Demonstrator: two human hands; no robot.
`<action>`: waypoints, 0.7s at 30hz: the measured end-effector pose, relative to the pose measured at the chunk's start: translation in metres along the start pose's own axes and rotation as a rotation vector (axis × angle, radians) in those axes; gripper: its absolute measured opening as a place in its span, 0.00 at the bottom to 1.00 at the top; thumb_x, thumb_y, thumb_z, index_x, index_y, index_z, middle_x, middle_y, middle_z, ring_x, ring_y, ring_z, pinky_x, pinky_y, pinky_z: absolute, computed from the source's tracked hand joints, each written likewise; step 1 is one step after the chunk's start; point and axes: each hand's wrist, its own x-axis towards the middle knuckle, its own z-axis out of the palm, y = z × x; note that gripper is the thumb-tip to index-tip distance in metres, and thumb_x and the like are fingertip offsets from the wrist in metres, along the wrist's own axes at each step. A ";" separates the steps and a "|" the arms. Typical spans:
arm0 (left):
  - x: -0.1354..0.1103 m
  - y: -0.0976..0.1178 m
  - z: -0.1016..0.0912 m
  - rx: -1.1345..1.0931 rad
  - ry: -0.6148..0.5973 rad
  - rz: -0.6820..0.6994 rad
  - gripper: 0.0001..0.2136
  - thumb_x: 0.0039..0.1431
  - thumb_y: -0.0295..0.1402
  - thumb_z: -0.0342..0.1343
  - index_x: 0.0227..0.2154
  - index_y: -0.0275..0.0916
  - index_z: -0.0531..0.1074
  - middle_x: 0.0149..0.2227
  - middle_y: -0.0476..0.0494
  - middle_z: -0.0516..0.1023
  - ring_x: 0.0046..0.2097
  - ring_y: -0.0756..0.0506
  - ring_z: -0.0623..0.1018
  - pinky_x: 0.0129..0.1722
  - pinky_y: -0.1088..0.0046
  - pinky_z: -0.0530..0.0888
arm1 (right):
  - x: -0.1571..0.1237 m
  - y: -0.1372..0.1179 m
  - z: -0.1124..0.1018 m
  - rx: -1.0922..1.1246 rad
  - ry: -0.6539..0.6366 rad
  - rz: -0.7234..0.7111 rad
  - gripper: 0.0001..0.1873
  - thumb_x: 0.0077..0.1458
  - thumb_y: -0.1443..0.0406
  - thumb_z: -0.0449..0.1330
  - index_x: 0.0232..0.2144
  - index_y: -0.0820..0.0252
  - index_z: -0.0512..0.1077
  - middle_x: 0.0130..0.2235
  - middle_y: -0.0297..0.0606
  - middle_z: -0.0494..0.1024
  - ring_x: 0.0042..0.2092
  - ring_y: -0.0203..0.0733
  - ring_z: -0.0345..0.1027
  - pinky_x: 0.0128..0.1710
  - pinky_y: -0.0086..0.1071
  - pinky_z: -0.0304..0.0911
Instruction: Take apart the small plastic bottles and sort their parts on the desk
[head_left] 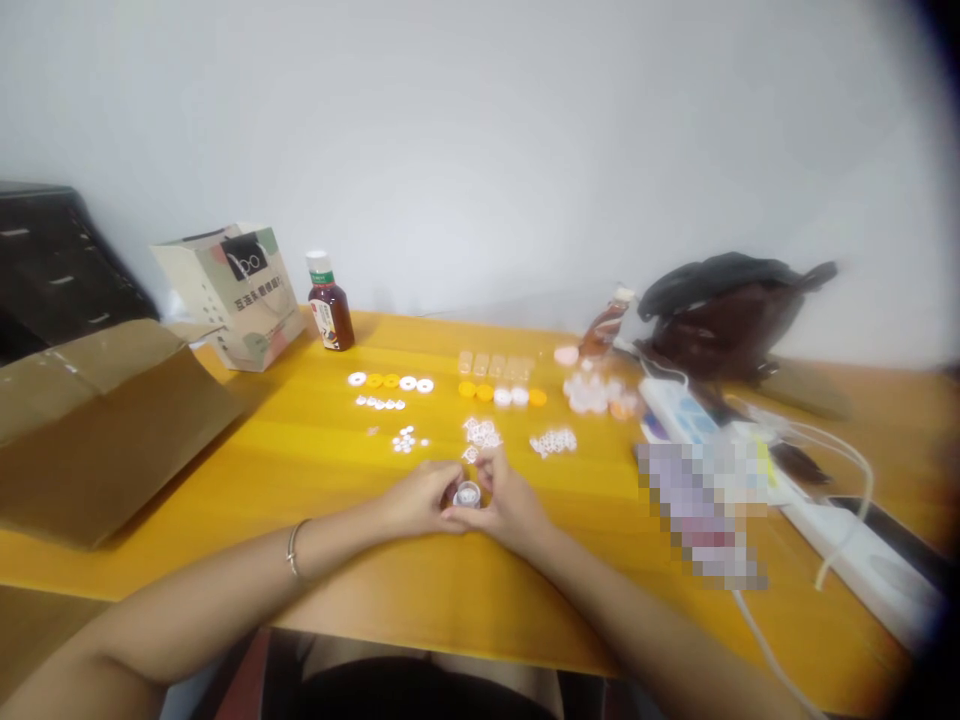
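Near the table's front edge, a small clear round container (468,494) sits between my two hands, something whitish inside it. My left hand (426,498) is closed around its left side. Curled about the right side is my right hand (511,506), with the thumb along the front. Just beyond the fingers lie small white ring-like pieces (482,433), with another white cluster (553,442) to the right. Small white discs (404,439) are scattered to the left. Farther back are a row of white and orange round caps (391,381), a second cap row (502,396) and clear small containers (497,364).
A cardboard box (112,430) and paper bag (240,295) stand left, beside a dark-red bottle (330,305). To the right are a pile of translucent pieces (596,390), another bottle (606,325), a dark bag (727,320), white power strips (847,560) and cables.
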 end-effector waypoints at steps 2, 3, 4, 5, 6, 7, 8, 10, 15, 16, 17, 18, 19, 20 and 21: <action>0.000 0.000 0.001 0.006 0.006 0.001 0.12 0.44 0.36 0.59 0.28 0.37 0.63 0.27 0.51 0.67 0.30 0.50 0.67 0.27 0.78 0.61 | 0.000 -0.002 0.001 -0.010 -0.009 -0.018 0.26 0.41 0.53 0.63 0.37 0.57 0.58 0.27 0.31 0.68 0.28 0.37 0.62 0.28 0.29 0.57; 0.000 0.001 0.001 0.006 0.004 0.005 0.12 0.44 0.35 0.59 0.29 0.37 0.64 0.28 0.50 0.68 0.30 0.49 0.67 0.28 0.77 0.61 | -0.001 -0.003 0.001 -0.008 -0.016 -0.033 0.23 0.43 0.55 0.62 0.37 0.56 0.59 0.28 0.32 0.69 0.29 0.38 0.64 0.29 0.30 0.57; 0.000 0.001 0.001 0.004 0.004 0.011 0.12 0.44 0.34 0.59 0.31 0.37 0.64 0.29 0.50 0.68 0.31 0.49 0.68 0.29 0.77 0.62 | -0.001 -0.004 0.000 -0.006 -0.020 -0.051 0.20 0.44 0.57 0.61 0.37 0.56 0.60 0.30 0.33 0.70 0.30 0.39 0.64 0.30 0.30 0.58; 0.000 0.002 0.001 -0.001 0.005 0.017 0.12 0.44 0.33 0.59 0.33 0.37 0.65 0.30 0.50 0.69 0.32 0.49 0.68 0.30 0.77 0.63 | -0.002 -0.005 -0.002 -0.003 -0.027 -0.072 0.19 0.45 0.59 0.60 0.38 0.56 0.60 0.31 0.34 0.71 0.32 0.40 0.65 0.32 0.31 0.59; 0.000 0.003 0.000 -0.006 0.004 0.021 0.12 0.44 0.32 0.58 0.33 0.38 0.65 0.30 0.50 0.69 0.32 0.49 0.68 0.30 0.77 0.63 | -0.002 -0.006 -0.004 -0.001 -0.038 -0.102 0.18 0.45 0.62 0.59 0.40 0.57 0.60 0.33 0.36 0.71 0.33 0.41 0.66 0.33 0.32 0.60; 0.000 0.003 0.000 -0.011 -0.001 0.022 0.12 0.45 0.32 0.58 0.33 0.38 0.65 0.30 0.50 0.69 0.32 0.49 0.68 0.30 0.77 0.63 | -0.003 -0.007 -0.007 -0.002 -0.051 -0.142 0.19 0.45 0.64 0.59 0.41 0.58 0.60 0.34 0.37 0.72 0.35 0.42 0.66 0.35 0.33 0.60; 0.000 0.004 -0.001 -0.014 -0.006 0.016 0.11 0.45 0.32 0.58 0.33 0.37 0.65 0.30 0.50 0.69 0.31 0.49 0.68 0.29 0.77 0.62 | -0.003 -0.008 -0.010 -0.005 -0.064 -0.191 0.21 0.44 0.66 0.58 0.43 0.58 0.59 0.37 0.39 0.71 0.38 0.43 0.66 0.38 0.35 0.60; 0.000 0.003 -0.001 -0.008 -0.010 -0.004 0.10 0.45 0.33 0.58 0.30 0.37 0.64 0.28 0.50 0.68 0.30 0.50 0.67 0.28 0.77 0.61 | -0.004 -0.008 -0.014 -0.012 -0.061 -0.290 0.26 0.43 0.69 0.56 0.47 0.59 0.57 0.43 0.43 0.70 0.43 0.46 0.65 0.43 0.38 0.59; 0.000 -0.004 0.001 0.024 0.016 -0.014 0.13 0.41 0.34 0.60 0.25 0.37 0.60 0.26 0.51 0.66 0.29 0.50 0.66 0.26 0.77 0.59 | -0.004 -0.006 -0.011 -0.074 0.046 -0.290 0.34 0.39 0.59 0.63 0.48 0.61 0.56 0.45 0.48 0.67 0.46 0.52 0.63 0.44 0.41 0.59; 0.000 -0.005 0.002 0.027 0.017 -0.015 0.13 0.42 0.34 0.60 0.24 0.37 0.60 0.26 0.51 0.66 0.29 0.49 0.67 0.26 0.77 0.59 | -0.004 -0.006 -0.009 -0.093 0.045 -0.256 0.34 0.39 0.57 0.64 0.47 0.61 0.57 0.43 0.48 0.69 0.44 0.51 0.64 0.42 0.41 0.59; 0.000 -0.005 0.002 0.028 0.018 -0.016 0.13 0.43 0.35 0.60 0.25 0.37 0.60 0.27 0.50 0.67 0.29 0.49 0.67 0.26 0.77 0.60 | -0.004 -0.005 -0.008 -0.113 0.034 -0.221 0.34 0.39 0.55 0.64 0.46 0.61 0.58 0.41 0.46 0.70 0.42 0.51 0.65 0.40 0.40 0.59; 0.000 -0.004 0.002 0.027 0.018 -0.016 0.13 0.44 0.36 0.60 0.25 0.37 0.61 0.27 0.50 0.67 0.29 0.49 0.67 0.27 0.76 0.60 | -0.004 -0.005 -0.006 -0.131 0.019 -0.186 0.32 0.40 0.53 0.64 0.45 0.61 0.59 0.38 0.45 0.72 0.39 0.50 0.66 0.38 0.39 0.59; 0.000 -0.003 0.001 0.020 0.014 -0.013 0.12 0.44 0.37 0.60 0.27 0.37 0.62 0.28 0.50 0.68 0.30 0.48 0.68 0.27 0.76 0.61 | -0.003 -0.005 -0.005 -0.145 0.000 -0.157 0.30 0.41 0.53 0.63 0.44 0.61 0.61 0.36 0.44 0.73 0.37 0.49 0.67 0.36 0.38 0.59; 0.000 -0.001 0.000 0.008 0.006 -0.006 0.12 0.45 0.37 0.59 0.29 0.37 0.64 0.29 0.49 0.69 0.31 0.48 0.68 0.28 0.76 0.61 | -0.003 -0.005 -0.004 -0.154 -0.015 -0.136 0.27 0.43 0.54 0.62 0.42 0.60 0.61 0.35 0.43 0.73 0.36 0.48 0.67 0.35 0.37 0.59; 0.000 0.001 -0.001 -0.006 -0.002 0.002 0.13 0.45 0.36 0.59 0.32 0.37 0.65 0.30 0.49 0.70 0.32 0.48 0.69 0.28 0.76 0.62 | -0.003 -0.006 -0.004 -0.158 -0.026 -0.124 0.24 0.45 0.54 0.61 0.41 0.60 0.62 0.34 0.42 0.74 0.35 0.47 0.67 0.35 0.37 0.59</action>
